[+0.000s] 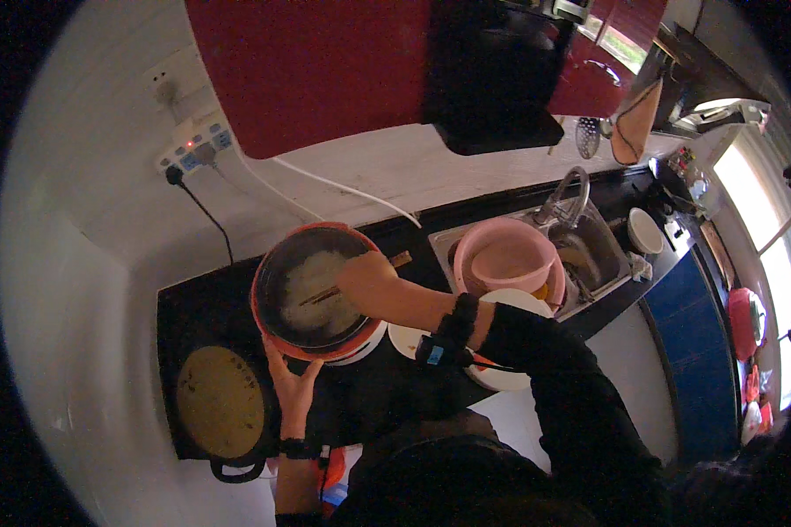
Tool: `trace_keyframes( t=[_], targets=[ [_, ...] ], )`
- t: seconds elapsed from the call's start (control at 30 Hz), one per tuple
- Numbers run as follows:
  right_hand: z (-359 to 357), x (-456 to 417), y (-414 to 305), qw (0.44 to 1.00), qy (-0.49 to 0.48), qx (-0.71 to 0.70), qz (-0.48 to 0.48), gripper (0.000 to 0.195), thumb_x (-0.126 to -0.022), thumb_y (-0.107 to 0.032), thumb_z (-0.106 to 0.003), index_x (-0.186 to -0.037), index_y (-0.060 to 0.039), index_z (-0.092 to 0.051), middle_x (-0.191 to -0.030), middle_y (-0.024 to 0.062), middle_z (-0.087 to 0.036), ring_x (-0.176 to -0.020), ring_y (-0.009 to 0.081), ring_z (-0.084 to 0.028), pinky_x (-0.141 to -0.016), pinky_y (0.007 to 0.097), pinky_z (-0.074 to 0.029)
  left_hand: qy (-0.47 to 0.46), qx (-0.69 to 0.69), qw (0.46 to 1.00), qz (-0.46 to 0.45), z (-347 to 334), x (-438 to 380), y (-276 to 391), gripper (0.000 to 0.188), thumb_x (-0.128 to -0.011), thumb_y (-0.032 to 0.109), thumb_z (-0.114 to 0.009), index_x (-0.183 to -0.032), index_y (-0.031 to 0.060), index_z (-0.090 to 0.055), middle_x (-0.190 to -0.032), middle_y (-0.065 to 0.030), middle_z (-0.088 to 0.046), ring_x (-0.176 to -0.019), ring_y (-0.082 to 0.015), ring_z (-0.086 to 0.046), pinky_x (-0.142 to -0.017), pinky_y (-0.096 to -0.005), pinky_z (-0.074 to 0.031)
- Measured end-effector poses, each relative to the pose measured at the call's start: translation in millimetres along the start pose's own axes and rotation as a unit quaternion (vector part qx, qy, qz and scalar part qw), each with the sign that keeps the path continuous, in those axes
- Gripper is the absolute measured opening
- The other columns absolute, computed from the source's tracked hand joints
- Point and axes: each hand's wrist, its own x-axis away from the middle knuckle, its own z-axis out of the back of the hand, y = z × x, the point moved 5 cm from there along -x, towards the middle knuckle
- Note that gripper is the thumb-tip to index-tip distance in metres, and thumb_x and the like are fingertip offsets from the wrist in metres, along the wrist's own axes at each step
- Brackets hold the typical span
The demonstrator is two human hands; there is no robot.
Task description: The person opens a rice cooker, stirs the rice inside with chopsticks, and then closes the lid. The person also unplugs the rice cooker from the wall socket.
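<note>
A round electric pot (356,349) with a red rim stands on the black counter, its dark inside holding pale, steamy contents (316,316). My right hand (369,283) reaches over the pot and grips wooden chopsticks (320,296), whose lower ends dip into the contents. Their upper ends stick out past the hand on the far side. Against the near left side of the pot, just under the red rim, my left hand (293,385) holds on with thumb and fingers spread. Steam and dim light blur what the contents are.
Left of the pot lies a round tan lid or pan (221,402) with a dark loop handle. White plates (405,339) sit to the right, beside pink basins (507,247) in the sink (596,230). Corded plugs fill a power strip (198,148); a red range hood (316,72) hangs above.
</note>
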Motion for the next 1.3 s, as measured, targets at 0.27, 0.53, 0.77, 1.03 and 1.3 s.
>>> trace_keyframes(
  t=[0.27,0.53,0.77,1.03,1.3],
  targets=[
    [-7,3,7,1.000,0.011,-0.002,0.015,0.014,-0.070,-0.011,-0.066,-0.081,-0.0048,-0.071,-0.085,0.0159,-0.068,-0.077,0.0291,-0.068,-0.064,0.0389,-0.055,-0.010,0.020,1.000,-0.008,-1,0,-8,0.103,-0.073,0.028,-0.079,-0.148,0.0062,-0.012,-0.150,-0.0160,-0.023,-0.136,-0.0293,-0.028,-0.109,-0.0438,-0.024],
    [-24,-14,17,0.998,-0.033,0.021,-0.055,0.017,-0.075,-0.013,-0.062,-0.085,-0.0038,-0.072,-0.086,0.0157,-0.070,-0.079,0.0283,-0.070,-0.064,0.0404,-0.056,-0.025,0.054,0.997,-0.054,-1,-9,-7,0.101,-0.071,0.026,-0.081,-0.146,0.0006,-0.018,-0.147,-0.0182,-0.029,-0.134,-0.0283,-0.031,-0.110,-0.0394,-0.023],
    [-5,-10,18,0.998,-0.023,0.053,-0.004,0.016,-0.076,-0.017,-0.062,-0.084,-0.0066,-0.070,-0.082,0.0137,-0.070,-0.077,0.0279,-0.070,-0.063,0.0417,-0.056,0.027,0.033,0.992,-0.114,13,-11,26,0.096,-0.068,0.031,-0.083,-0.140,0.0005,-0.028,-0.136,-0.0186,-0.043,-0.125,-0.0303,-0.044,-0.104,-0.0395,-0.034],
    [-42,-53,-20,0.993,-0.070,0.048,0.085,0.023,-0.076,-0.025,-0.061,-0.081,-0.0039,-0.070,-0.078,0.0170,-0.068,-0.072,0.0341,-0.067,-0.067,0.0440,-0.055,0.048,-0.107,0.992,-0.043,15,-1,9,0.105,-0.068,0.030,-0.082,-0.145,0.0033,-0.017,-0.148,-0.0220,-0.027,-0.133,-0.0366,-0.033,-0.108,-0.0438,-0.029],
    [-28,-70,14,0.999,0.002,0.035,-0.027,0.021,-0.076,-0.022,-0.063,-0.082,-0.0032,-0.070,-0.081,0.0169,-0.068,-0.080,0.0335,-0.067,-0.070,0.0439,-0.054,0.028,-0.090,0.995,-0.044,10,-1,-12,0.113,-0.069,0.040,-0.080,-0.148,0.0056,-0.006,-0.152,-0.0221,-0.015,-0.136,-0.0385,-0.026,-0.109,-0.0445,-0.026]
  ],
)
